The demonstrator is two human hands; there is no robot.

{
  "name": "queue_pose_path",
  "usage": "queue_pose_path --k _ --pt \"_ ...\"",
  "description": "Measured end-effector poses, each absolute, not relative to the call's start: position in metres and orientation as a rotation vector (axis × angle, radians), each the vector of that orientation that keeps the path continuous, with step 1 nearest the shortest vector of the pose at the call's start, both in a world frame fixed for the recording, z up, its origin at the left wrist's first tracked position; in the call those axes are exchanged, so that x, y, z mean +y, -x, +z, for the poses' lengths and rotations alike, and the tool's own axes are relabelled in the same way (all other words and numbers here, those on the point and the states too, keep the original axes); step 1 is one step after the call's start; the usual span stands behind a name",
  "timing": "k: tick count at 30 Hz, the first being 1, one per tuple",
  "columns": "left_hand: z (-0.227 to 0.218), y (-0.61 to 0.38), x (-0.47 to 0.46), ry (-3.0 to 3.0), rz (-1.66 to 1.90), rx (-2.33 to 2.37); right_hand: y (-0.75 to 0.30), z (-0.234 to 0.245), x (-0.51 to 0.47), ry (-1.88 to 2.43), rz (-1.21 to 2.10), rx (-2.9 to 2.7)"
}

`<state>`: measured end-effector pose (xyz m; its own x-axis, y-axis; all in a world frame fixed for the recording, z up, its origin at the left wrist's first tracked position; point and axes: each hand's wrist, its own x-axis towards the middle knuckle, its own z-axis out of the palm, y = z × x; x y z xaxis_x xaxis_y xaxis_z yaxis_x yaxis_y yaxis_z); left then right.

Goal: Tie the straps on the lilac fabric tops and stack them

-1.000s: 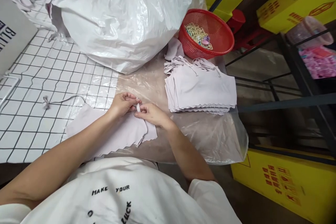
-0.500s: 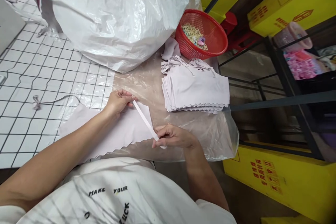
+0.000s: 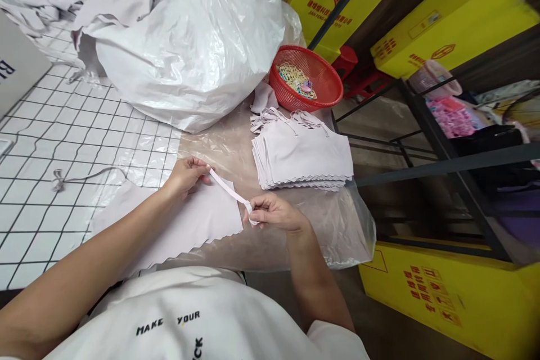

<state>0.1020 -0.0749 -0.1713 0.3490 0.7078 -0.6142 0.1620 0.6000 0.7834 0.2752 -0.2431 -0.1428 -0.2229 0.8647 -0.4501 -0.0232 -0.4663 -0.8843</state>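
Note:
A pale lilac garment (image 3: 185, 219) with a scalloped hem lies flat on the plastic-covered table (image 3: 236, 146) in front of me. My left hand (image 3: 188, 173) pinches the top corner of the garment where its thin strap (image 3: 228, 190) begins. The strap runs taut down to the right, where my right hand (image 3: 270, 211) is closed on its free end, which curls round my fingers. The garment's other strap (image 3: 80, 174), knotted at its end, trails left over the grid-patterned surface.
A neat stack of the same garments (image 3: 301, 154) lies to the right, a red mesh basket (image 3: 306, 79) of small clips behind it. A big white plastic bag (image 3: 185, 28) fills the back. Yellow boxes (image 3: 442, 287) and a black metal rack (image 3: 447, 157) stand on the right.
My right hand pulled the strap out away from my left hand, stretching it down to the right, then came back up a little with the end looped round its fingers. The camera tilted.

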Motion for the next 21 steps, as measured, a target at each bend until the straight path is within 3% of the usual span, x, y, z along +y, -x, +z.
queue_pose_path --k 21 --pt "-0.174 -0.096 -0.077 -0.934 0.419 1.066 -0.264 -0.152 -0.243 1.308 1.737 -0.86"
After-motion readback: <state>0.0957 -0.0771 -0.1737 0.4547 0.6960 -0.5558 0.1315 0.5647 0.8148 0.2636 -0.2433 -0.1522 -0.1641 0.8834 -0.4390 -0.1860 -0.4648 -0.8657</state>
